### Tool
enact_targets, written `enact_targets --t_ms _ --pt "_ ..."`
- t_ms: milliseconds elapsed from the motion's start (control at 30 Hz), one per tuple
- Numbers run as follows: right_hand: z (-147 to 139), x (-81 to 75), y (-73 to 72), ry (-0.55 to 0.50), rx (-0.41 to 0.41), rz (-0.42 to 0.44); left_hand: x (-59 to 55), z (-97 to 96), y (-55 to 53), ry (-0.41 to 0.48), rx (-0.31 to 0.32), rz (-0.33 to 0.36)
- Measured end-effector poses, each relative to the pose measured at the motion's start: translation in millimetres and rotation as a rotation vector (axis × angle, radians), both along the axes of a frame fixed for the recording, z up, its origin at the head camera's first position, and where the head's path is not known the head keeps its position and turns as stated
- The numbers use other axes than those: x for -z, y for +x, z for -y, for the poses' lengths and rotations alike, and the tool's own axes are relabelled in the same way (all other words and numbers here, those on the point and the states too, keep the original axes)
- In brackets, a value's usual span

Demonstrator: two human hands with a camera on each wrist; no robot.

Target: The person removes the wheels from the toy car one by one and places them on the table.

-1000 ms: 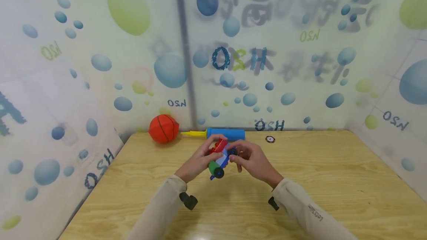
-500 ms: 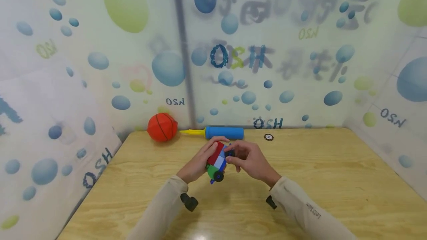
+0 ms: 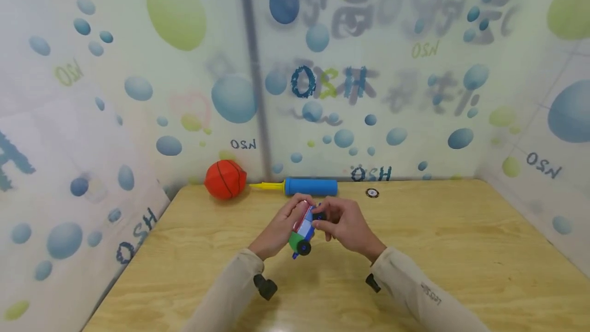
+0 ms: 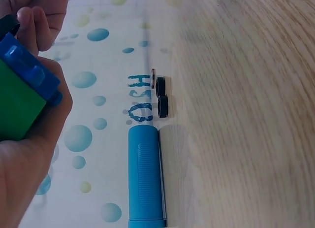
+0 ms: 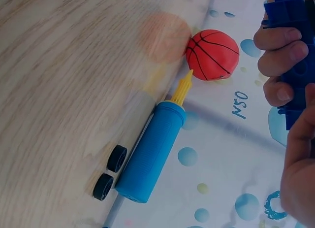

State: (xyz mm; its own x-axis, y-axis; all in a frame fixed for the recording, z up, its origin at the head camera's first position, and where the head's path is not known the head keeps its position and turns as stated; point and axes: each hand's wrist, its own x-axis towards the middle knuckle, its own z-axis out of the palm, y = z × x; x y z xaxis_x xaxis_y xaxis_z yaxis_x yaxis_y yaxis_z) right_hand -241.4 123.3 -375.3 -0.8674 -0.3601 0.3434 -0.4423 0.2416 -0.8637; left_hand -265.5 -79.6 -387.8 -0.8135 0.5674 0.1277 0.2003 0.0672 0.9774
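Observation:
My left hand (image 3: pixel 278 227) grips a small toy car (image 3: pixel 305 228) built of red, green, white and blue blocks, raised over the table. A black wheel (image 3: pixel 303 247) sits at its near green end. At the far end of the same side, my right hand (image 3: pixel 349 225) pinches another black wheel (image 3: pixel 319 215) between thumb and fingers, close against the car. The right wrist view shows the car's blue underside (image 5: pixel 295 90) with left fingertips curled over it. From the left wrist, the green block (image 4: pixel 17 105) and a blue piece with round studs (image 4: pixel 32 68) show in the palm.
Along the table's (image 3: pixel 428 250) back edge lie a red toy basketball (image 3: pixel 226 180), a blue pump (image 3: pixel 313 186) with a yellow nozzle and a round chip (image 3: pixel 372 193). Two loose black wheels (image 5: pixel 116 159) stand beside the pump, hidden behind my hands from the head. A patterned wall rises behind.
The car has turned in my left hand, whose fingers now cover more of its red part. My right hand keeps its pinch on the wheel at the car's side. Both hands shift only slightly.

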Motion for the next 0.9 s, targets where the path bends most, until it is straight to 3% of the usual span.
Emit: enact_targets --t_ms 367,533,600,667,800,900 --pt "-3.1 7.8 3.0 0.004 -0.014 -0.124 3.3 -7.6 1.4 -0.07 -0.049 -0.081" --pt "-3.6 7.5 1.3 0.069 -0.01 -0.328 0.5 -12.1 -0.7 -0.092 -0.084 -0.151" --pt "-4.6 5.5 -1.1 0.083 -0.012 -0.362 -1.5 -12.6 -2.2 -0.089 -0.098 -0.166" --pt "-6.8 3.6 -2.6 0.071 -0.026 -0.32 -3.4 -11.4 -2.8 -0.077 -0.104 -0.14" --pt "-15.6 4.5 -2.8 0.007 -0.051 -0.143 -5.7 -6.3 0.1 -0.053 -0.105 -0.031" --pt "-25.4 7.0 -3.1 0.003 -0.041 -0.075 -5.3 -3.2 2.0 -0.048 -0.096 0.029"
